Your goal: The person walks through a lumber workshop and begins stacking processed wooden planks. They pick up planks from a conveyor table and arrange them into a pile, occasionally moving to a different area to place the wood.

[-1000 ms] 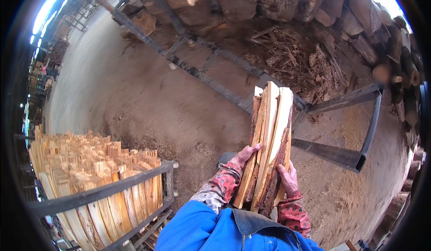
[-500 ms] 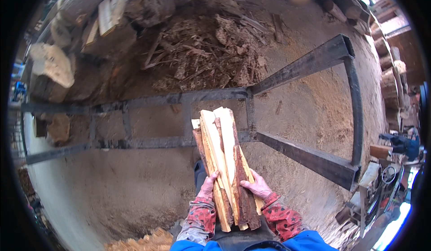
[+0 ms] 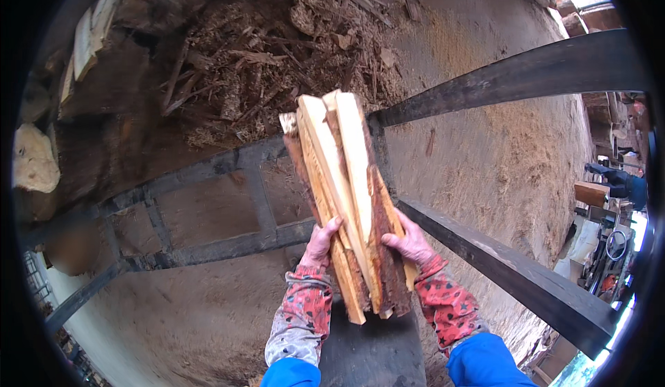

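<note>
The floor spreads under everything, brown and dusty. On it stands a black frame, its runged base stretching left and two long bars reaching toward the right edge; the rungs seem to tie its long rails together. Beyond it lies a bark heap, loosely strewn, and a pale-ended log sits at far left.

The bundle of split wood is in mid-air over the frame, tilted slightly, its top leaning left. I see no band round it, so pressure from both sides is probably what keeps the sticks together. The left grip clasps its left side and the right grip its right, thumbs on the front. Both hold low, near the body, likely making the weight easier to bear.
</note>
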The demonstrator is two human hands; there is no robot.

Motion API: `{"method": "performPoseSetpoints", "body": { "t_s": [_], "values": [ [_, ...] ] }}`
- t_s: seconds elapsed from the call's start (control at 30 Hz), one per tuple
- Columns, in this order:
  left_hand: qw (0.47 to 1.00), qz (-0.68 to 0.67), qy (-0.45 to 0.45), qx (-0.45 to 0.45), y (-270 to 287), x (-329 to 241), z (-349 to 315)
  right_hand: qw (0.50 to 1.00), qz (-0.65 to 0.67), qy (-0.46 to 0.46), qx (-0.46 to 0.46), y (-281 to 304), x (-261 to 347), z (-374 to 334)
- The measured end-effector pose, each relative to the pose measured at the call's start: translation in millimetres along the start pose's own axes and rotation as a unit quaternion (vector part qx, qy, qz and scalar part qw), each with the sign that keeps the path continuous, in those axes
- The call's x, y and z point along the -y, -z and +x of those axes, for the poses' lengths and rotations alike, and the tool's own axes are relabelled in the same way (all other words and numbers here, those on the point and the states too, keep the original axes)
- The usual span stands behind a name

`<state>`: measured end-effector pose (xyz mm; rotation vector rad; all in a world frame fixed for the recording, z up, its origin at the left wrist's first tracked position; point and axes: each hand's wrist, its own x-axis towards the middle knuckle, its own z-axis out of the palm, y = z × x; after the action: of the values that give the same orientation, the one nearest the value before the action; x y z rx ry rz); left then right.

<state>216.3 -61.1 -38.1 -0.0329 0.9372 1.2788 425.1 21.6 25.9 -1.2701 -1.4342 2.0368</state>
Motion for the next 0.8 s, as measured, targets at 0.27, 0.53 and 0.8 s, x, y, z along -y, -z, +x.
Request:
{"method": "performPoseSetpoints", "body": {
  "t_s": [0.27,0.53,0.8],
  "values": [
    [0.904,0.332,-0.054,-0.263,28,27,158,0.866,-0.471,0.074,-0.151,49,-98,124],
    [0.912,0.323,-0.086,-0.238,82,19,176,0.824,-0.534,0.042,-0.185,33,-130,159],
    [0.901,0.338,-0.110,-0.250,87,16,186,0.917,-0.373,-0.044,-0.131,73,-115,203]
  ]
}}
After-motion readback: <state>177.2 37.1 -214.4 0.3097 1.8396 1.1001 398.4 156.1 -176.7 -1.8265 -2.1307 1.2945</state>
